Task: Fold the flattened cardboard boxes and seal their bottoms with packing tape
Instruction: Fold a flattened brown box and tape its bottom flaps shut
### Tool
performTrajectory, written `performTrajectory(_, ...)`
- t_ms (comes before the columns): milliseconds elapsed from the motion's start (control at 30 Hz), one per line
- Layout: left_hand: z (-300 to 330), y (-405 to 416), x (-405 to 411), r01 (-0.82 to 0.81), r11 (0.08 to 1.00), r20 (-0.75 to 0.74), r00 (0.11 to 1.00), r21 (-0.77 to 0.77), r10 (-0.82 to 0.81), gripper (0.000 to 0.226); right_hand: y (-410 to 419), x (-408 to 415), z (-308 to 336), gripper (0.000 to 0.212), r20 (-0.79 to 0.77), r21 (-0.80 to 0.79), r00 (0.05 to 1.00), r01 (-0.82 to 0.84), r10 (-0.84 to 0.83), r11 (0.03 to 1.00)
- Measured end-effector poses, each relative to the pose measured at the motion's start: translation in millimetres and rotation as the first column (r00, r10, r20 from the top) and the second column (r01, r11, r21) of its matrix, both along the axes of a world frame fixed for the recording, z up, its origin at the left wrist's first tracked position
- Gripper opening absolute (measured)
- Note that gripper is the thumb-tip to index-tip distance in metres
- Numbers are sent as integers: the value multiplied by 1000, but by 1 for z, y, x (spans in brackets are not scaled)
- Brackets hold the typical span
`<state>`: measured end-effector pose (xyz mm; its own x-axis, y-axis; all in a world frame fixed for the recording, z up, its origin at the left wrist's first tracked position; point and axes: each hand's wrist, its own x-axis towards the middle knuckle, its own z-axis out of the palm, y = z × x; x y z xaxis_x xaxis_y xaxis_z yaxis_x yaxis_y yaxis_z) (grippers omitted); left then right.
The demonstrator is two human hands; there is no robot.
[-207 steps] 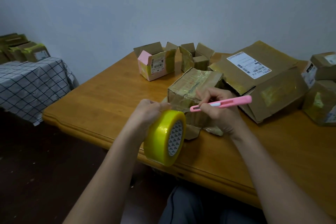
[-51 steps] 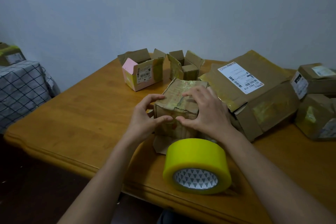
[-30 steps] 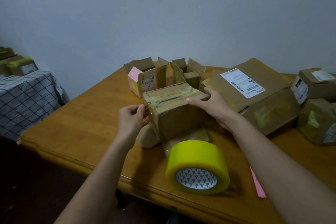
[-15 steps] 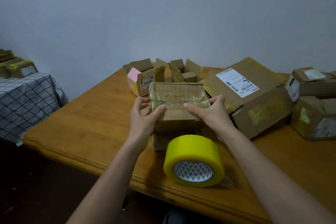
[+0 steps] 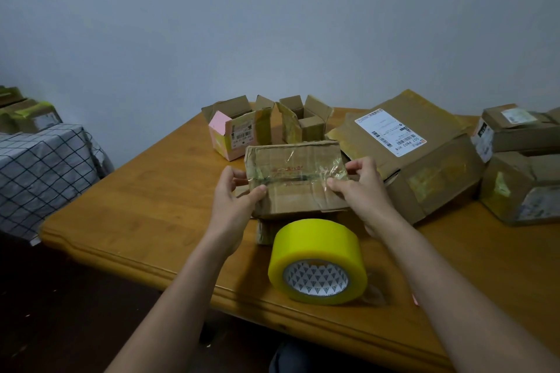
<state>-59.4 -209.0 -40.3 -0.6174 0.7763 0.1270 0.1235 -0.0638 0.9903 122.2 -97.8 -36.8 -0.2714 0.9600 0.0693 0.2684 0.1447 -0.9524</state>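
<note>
A small brown cardboard box (image 5: pixel 295 179) with clear tape across its seam is tilted toward me above the table. My left hand (image 5: pixel 235 194) grips its left edge, thumb on the taped face. My right hand (image 5: pixel 362 188) grips its right edge, fingers pinching the tape end there. A yellow roll of packing tape (image 5: pixel 316 260) lies on the table just in front of the box. A sliver of the pink cutter (image 5: pixel 415 300) shows beside my right forearm.
The wooden table (image 5: pixel 145 206) holds two small open boxes (image 5: pixel 239 130) (image 5: pixel 303 121) at the back, a large flat box with a shipping label (image 5: pixel 424 154) to the right, and stacked boxes (image 5: pixel 521 160) at far right. A checked cloth (image 5: pixel 39 172) with boxes on it is left.
The tape roll and pink cutter were set down on the table. Both hands lifted and turned the small box so its taped face now tilts toward me.
</note>
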Motion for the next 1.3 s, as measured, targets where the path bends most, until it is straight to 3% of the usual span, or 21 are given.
performTrajectory(100, 5, 3, 1, 2, 1000, -14, 1000, -21, -3, 22, -1, 2, 3, 56, 6, 16, 1000, -6, 6, 1000)
performTrajectory(200, 6, 6, 8, -33, 999, -79, 996, -10, 32, 31, -6, -1, 5, 76, 114, 106, 992, 41, -53, 994)
performTrajectory(300, 3, 6, 6, -15, 1000, -45, 999, -14, 15, 25, -4, 2, 1, 70, 88, 132, 995, 28, -40, 991)
performTrajectory(433, 2, 2, -4, 55, 998, 13, 998, -24, -55, 18, 2, 10, 3, 64, 8, 40, 996, -88, 88, 995)
performTrajectory(533, 6, 2, -5, 63, 998, 78, 995, -1, -63, 31, 6, 14, 7, 69, 1, 2, 995, -98, 98, 995)
performTrajectory(633, 10, 5, 1, 26, 999, 62, 998, -29, -24, 56, 3, 6, 13, 101, 149, 25, 988, -41, 36, 999)
performTrajectory(700, 9, 8, 4, -11, 999, 41, 999, -30, 12, 45, 0, -2, 11, 112, 301, 110, 952, 23, -56, 994)
performTrajectory(767, 7, 9, 2, -8, 999, 65, 998, -34, 10, 32, 3, -4, 6, 92, 345, 198, 931, 50, -117, 979)
performTrajectory(833, 6, 7, -6, 62, 997, 104, 993, -42, -58, 28, 8, 0, 3, 71, 292, 206, 955, -3, -59, 979)
performTrajectory(933, 7, 1, -15, 176, 984, 134, 976, -36, -170, 31, 15, 10, 2, 55, 250, 179, 968, -79, 32, 981)
performTrajectory(1033, 9, 3, -14, 174, 984, 103, 980, -26, -170, 30, 17, 13, 8, 58, 260, 159, 964, -105, 61, 982)
performTrajectory(1167, 10, 10, -5, 39, 998, 15, 999, -39, -39, 36, 7, -2, 19, 104, 372, 240, 927, -43, -51, 970)
performTrajectory(1233, 8, 12, -2, -1, 1000, -14, 1000, -26, 0, 28, 8, -6, 15, 97, 399, 293, 910, -12, -110, 956)
performTrajectory(1300, 7, 13, -4, 16, 1000, 6, 1000, -26, -15, 24, 11, -4, 12, 73, 372, 297, 923, -20, -96, 955)
